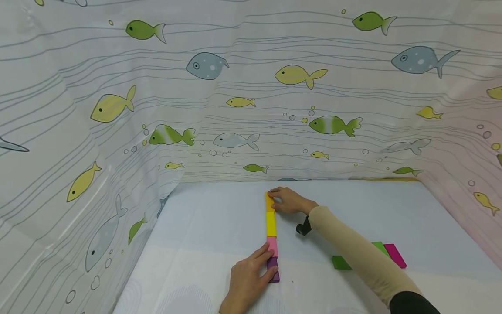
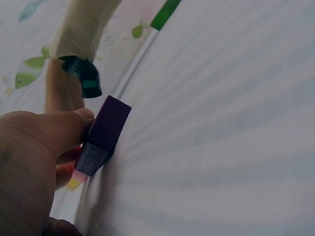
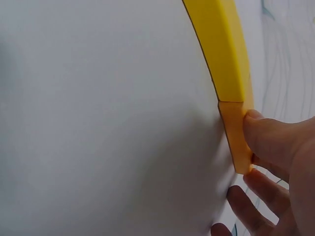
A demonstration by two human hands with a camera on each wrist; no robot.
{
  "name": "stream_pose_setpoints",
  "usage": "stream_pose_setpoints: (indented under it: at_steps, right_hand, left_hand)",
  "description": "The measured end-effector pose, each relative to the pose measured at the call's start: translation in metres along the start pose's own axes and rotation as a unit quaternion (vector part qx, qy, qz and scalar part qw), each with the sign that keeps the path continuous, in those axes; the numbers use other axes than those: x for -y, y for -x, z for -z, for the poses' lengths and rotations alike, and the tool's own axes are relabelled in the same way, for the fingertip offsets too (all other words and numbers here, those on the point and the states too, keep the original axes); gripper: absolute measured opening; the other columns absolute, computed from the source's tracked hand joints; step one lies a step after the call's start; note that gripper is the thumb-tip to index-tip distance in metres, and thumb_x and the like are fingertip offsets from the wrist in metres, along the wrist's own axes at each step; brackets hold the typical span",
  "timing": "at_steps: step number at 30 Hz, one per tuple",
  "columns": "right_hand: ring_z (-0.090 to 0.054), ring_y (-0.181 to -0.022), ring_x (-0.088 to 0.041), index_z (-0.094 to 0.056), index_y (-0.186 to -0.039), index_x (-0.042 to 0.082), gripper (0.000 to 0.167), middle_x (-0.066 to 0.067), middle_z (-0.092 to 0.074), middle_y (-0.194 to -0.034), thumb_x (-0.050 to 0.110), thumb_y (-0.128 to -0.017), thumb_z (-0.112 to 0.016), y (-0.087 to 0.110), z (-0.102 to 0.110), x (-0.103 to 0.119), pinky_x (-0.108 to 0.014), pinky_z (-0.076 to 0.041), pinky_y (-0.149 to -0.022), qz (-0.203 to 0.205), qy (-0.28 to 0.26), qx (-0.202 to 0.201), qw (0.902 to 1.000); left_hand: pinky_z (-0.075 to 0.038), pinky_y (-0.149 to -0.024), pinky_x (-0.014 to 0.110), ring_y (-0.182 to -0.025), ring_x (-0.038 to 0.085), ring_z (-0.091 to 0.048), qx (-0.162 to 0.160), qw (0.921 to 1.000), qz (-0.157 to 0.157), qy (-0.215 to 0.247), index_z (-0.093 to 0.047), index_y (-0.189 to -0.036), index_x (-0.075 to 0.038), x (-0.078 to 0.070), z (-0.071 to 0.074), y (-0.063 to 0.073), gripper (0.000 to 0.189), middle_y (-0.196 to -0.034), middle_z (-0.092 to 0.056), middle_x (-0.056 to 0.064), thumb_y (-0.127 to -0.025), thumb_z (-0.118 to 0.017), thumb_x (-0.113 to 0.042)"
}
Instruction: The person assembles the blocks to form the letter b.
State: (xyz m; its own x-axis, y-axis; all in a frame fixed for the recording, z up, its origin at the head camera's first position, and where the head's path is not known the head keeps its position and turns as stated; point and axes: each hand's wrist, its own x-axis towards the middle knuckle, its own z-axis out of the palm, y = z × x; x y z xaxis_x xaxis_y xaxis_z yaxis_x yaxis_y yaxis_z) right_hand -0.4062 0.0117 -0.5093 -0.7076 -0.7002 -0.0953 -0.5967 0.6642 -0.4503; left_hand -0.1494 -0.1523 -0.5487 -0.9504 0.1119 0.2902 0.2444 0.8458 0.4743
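Several flat blocks form a straight column on the table, end to end. From far to near they are an orange block (image 1: 269, 205), a yellow block (image 1: 271, 224), a pink block (image 1: 272, 247) and a purple block (image 1: 273, 276). At the far end my right hand (image 1: 291, 200) pinches the orange block, its thumb (image 3: 270, 137) against one side in the right wrist view. My left hand (image 1: 249, 277) holds the near end, thumb on the purple block and fingers beside the pink one. The left wrist view shows the purple block (image 2: 110, 123) close up.
On the right, partly behind my right sleeve (image 1: 349, 248), lie a dark green block (image 1: 341, 262), a lighter green block (image 1: 380, 248) and a magenta block (image 1: 395, 255). A fish-patterned curtain (image 1: 266, 122) hangs behind the white table (image 1: 204, 231) and along its sides.
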Motion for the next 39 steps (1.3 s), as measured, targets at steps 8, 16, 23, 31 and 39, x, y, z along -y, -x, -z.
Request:
stream_pose_setpoints:
  at_steps: [8, 16, 23, 31, 39]
  right_hand:
    - [-0.033, -0.159, -0.041, -0.039, -0.165, 0.018, 0.063, -0.013, -0.027, -0.176, 0.035, -0.108, -0.061, 0.016, 0.007, -0.003, -0.061, -0.03, -0.127, -0.01, 0.014, 0.02, 0.9997]
    - [-0.041, -0.154, -0.042, -0.053, -0.156, 0.011, 0.057, -0.017, -0.044, -0.166, 0.035, -0.106, -0.065, 0.063, 0.037, -0.012, -0.063, -0.033, -0.124, -0.03, 0.045, 0.054, 0.9971]
    - [-0.047, -0.148, -0.045, -0.06, -0.15, 0.009, 0.057, -0.019, -0.056, -0.155, 0.037, -0.102, -0.071, 0.119, 0.061, -0.03, -0.066, -0.037, -0.12, -0.047, 0.04, 0.066, 0.9959]
    - [-0.05, -0.144, -0.047, -0.062, -0.147, 0.007, 0.058, -0.02, -0.06, -0.151, 0.038, -0.099, -0.075, 0.174, 0.072, -0.053, -0.067, -0.04, -0.117, -0.071, 0.045, 0.071, 0.994]
    - [-0.058, -0.134, -0.041, -0.067, -0.141, 0.01, 0.057, -0.013, -0.065, -0.142, 0.039, -0.094, -0.081, 0.222, 0.057, -0.058, -0.066, -0.046, -0.111, -0.058, -0.003, 0.053, 0.9969]
  left_hand:
    - [-0.064, -0.079, 0.034, -0.118, 0.02, -0.075, -0.006, 0.9999, -0.014, 0.003, -0.076, -0.133, -0.023, -0.002, -0.004, -0.002, 0.044, -0.143, -0.07, -0.006, -0.093, -0.081, -0.041]
    - [-0.063, -0.075, 0.031, -0.115, 0.021, -0.076, -0.017, 0.9995, -0.026, 0.002, -0.077, -0.131, -0.021, -0.005, -0.007, -0.001, 0.043, -0.142, -0.07, -0.005, -0.092, -0.082, -0.039]
    - [-0.059, -0.068, 0.025, -0.111, 0.023, -0.078, -0.027, 0.9992, -0.028, -0.005, -0.078, -0.129, -0.021, -0.003, -0.005, 0.001, 0.044, -0.141, -0.071, -0.004, -0.09, -0.084, -0.038]
    - [-0.054, -0.063, 0.022, -0.104, 0.024, -0.08, -0.049, 0.9982, -0.033, -0.007, -0.079, -0.126, -0.021, 0.001, -0.002, 0.002, 0.042, -0.14, -0.072, -0.005, -0.088, -0.086, -0.037]
    - [-0.054, -0.062, 0.023, -0.101, 0.025, -0.08, -0.057, 0.9977, -0.037, -0.004, -0.08, -0.125, -0.021, 0.002, -0.002, 0.002, 0.042, -0.139, -0.072, -0.005, -0.087, -0.087, -0.036]
